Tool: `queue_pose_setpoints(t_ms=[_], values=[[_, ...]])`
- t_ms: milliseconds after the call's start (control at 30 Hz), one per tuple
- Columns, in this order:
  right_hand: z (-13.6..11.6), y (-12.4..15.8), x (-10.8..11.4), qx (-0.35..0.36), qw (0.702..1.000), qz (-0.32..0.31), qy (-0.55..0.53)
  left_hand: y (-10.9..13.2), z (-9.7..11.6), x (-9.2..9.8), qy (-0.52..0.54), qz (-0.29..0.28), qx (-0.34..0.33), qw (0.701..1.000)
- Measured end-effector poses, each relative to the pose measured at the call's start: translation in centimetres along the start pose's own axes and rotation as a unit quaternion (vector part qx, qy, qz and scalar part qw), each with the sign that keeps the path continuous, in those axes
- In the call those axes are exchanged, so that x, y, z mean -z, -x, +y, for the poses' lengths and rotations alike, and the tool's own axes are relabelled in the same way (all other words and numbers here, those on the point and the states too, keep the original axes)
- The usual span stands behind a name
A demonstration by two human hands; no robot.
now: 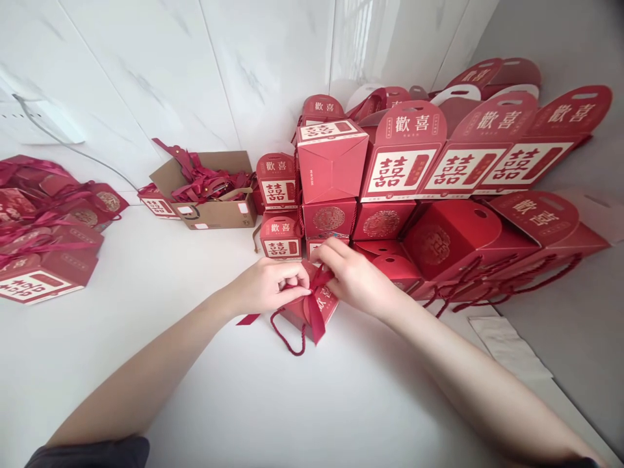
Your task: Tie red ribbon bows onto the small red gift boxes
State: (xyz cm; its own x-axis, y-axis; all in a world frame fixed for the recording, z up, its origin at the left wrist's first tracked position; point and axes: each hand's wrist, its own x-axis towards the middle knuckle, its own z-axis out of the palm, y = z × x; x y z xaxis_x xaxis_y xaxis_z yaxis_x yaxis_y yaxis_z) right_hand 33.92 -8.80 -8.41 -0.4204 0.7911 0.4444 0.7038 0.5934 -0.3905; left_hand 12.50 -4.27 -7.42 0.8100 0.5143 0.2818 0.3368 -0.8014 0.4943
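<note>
Through the head camera, I am working both hands over a red gift box (pixel 292 312), which is resting turned at an angle between the bench's (pixel 195 390) near and back edges. One tail of its ribbon (pixel 318 320) is running lengthwise toward the near edge, and a cord handle (pixel 295 353) is looping beside it. The knot is lying between my hands, just right of the left hand (pixel 266 286), the nearer one, whose thumb and forefinger are pinching it. The right hand (pixel 358 279) is curling over the ribbon's far right side; its fingertips are partly hiding, so I cannot tell whether it is pinching. Folded white paper (pixel 509 348) is lying by the right edge. Beyond, stacked red boxes (pixel 407 156) are filling the back right corner, and a ribbon-filled carton (pixel 221 214) is standing along the back edge.
</note>
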Motion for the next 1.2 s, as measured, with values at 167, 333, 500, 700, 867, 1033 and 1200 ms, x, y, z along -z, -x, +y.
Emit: queue_pose_setpoints(t_ms=[167,333,500,700,867,1033,1200], values=[[1.2,0.1,1.5,-0.030,0.970,0.129,0.203,0.2,0.3,1.5,-0.031,-0.023,0.011,0.999],[1.5,0.7,5.4,-0.041,0.948,0.154,0.277,0.3,0.4,3.4,-0.071,-0.070,0.007,0.995],[0.1,1.0,7.3,-0.010,0.999,-0.050,-0.003,0.3,0.5,3.9,-0.091,-0.063,-0.011,0.994],[-0.4,0.2,4.8,-0.095,0.965,-0.149,-0.196,0.3,0.8,3.3,-0.111,-0.059,-0.069,0.990],[0.4,-0.1,2.9,-0.130,0.933,-0.229,-0.247,0.2,1.0,2.8,-0.114,-0.041,-0.125,0.985],[0.7,-0.1,2.1,-0.132,0.907,-0.227,-0.330,0.0,0.8,2.7,-0.090,-0.044,-0.096,0.990],[0.8,0.0,2.0,-0.168,0.880,-0.214,-0.390,0.0,1.5,3.3,0.017,-0.077,0.066,0.995]])
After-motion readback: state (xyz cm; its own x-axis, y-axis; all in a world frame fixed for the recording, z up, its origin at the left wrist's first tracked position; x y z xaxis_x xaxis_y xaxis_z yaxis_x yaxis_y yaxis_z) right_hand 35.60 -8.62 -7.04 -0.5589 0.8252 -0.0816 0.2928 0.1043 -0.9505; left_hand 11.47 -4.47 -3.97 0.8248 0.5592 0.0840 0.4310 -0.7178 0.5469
